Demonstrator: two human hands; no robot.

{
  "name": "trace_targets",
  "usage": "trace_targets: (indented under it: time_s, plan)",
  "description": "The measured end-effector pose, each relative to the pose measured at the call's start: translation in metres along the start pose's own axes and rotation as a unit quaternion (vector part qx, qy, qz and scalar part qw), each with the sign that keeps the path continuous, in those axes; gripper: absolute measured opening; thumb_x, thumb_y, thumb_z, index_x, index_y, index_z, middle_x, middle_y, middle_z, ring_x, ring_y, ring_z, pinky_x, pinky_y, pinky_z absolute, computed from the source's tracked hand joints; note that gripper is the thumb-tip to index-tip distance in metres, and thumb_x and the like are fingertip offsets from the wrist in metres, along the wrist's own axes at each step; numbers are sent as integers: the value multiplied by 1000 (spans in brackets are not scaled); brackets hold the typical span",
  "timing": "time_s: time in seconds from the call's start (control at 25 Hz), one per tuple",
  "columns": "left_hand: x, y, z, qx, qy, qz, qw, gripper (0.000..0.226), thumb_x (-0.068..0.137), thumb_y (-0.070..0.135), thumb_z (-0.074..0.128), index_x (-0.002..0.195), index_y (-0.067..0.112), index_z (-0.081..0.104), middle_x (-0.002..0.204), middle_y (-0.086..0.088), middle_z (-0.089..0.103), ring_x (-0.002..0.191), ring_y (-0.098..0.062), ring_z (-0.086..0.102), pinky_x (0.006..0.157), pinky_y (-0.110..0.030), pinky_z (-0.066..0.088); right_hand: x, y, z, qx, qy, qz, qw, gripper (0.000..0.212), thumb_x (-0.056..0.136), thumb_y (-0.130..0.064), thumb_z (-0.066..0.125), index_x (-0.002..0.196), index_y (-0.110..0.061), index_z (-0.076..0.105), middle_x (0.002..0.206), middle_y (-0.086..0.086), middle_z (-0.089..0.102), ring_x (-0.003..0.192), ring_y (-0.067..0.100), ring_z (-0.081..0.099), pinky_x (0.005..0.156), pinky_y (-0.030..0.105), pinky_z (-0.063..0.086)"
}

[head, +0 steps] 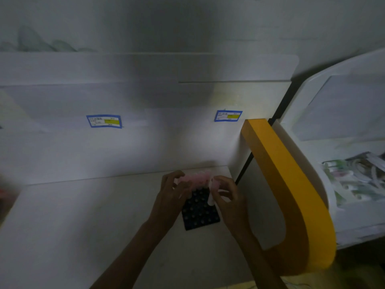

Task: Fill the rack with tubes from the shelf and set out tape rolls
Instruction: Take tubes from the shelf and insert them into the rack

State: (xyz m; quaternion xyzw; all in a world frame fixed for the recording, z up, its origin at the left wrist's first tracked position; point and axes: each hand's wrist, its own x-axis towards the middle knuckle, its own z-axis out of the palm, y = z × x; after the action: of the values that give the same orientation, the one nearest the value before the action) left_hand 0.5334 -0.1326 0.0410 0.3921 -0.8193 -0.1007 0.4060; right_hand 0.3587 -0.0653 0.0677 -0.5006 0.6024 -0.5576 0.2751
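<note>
You are working low on the white bench (83, 215), with the black rack (199, 211) lying flat in front of you and both hands over its far end. Your left hand (173, 195) has its fingers curled around a bunch of pink-capped tubes (192, 180), gripping them as a cluster just above the rack's far edge. Your right hand (226, 195) pinches a single tube (212, 192) between thumb and fingertips, its pale body pointing down towards the holes on the rack's right side; the picture is too dim and blurred to say whether its tip has entered a hole yet. By the look of it, the filling is only just under way: the dark holes in the near part of the rack all read as empty, and the far rows are hidden behind your fingers and the tubes, so you cannot count anything as seated there. Most of the rack is likely left to fill from the bunch in your left hand. No tape rolls can be made out on the bench, so that part appears not yet begun. Behind the rack stands a white panel with two blue-edged labels (104, 121), and to your right a yellow band (291, 195) curves past a white bin (354, 163) of mixed packets.
</note>
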Motion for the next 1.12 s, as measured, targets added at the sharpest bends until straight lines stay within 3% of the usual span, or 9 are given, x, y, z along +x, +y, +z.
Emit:
trace_targets:
  time_s: [0.32,0.44,0.64,0.72,0.84,0.96,1.12]
  plan:
    - [-6,-1,-2,44,-7,-12,999,29,86,23,66,114,22,56,131,-14,52,120,-31,46,96,-39,43,4,7,9,-10,-13,9,1000,21,91,-19,65,113,-20,64,108,-14,65,92,1,63,79,21,54]
    - [-4,6,-12,47,-29,-30,998,35,85,30,65,118,29,54,135,-8,50,122,-25,44,97,-34,39,5,10,16,-20,-36,-11,999,23,93,-23,63,116,-20,62,111,-14,64,97,1,62,82,19,53]
    - [-15,3,-34,83,-54,-77,992,57,80,42,56,134,24,49,134,-2,51,122,-20,44,95,-35,43,5,23,28,-72,-49,-70,994,23,94,-18,61,116,-23,57,113,-15,58,103,0,57,91,22,49]
    - [-25,1,-39,113,-75,-83,987,66,75,42,65,135,22,46,133,-3,51,121,-20,43,93,-37,44,7,24,33,-91,-45,-92,991,25,92,-20,59,114,-29,53,112,-8,55,102,9,57,90,20,48]
    - [-40,0,-42,144,-110,-95,979,78,66,36,82,134,20,47,131,-5,53,120,-21,41,90,-41,48,8,26,35,-94,-56,-105,988,32,90,-10,61,110,-35,52,108,-17,52,100,6,55,88,16,46]
    - [-45,1,-43,166,-127,-94,973,78,64,40,81,132,20,48,129,-5,54,118,-21,42,89,-40,49,10,22,35,-84,-111,-40,990,20,94,-18,60,108,-31,58,107,-23,52,100,0,53,88,18,45]
    - [-46,4,-44,169,-124,-94,973,77,65,41,79,132,20,48,128,-4,54,119,-21,42,90,-39,47,10,25,35,-94,-103,-109,984,20,91,-4,62,110,-12,59,105,-10,54,100,-13,49,88,15,46]
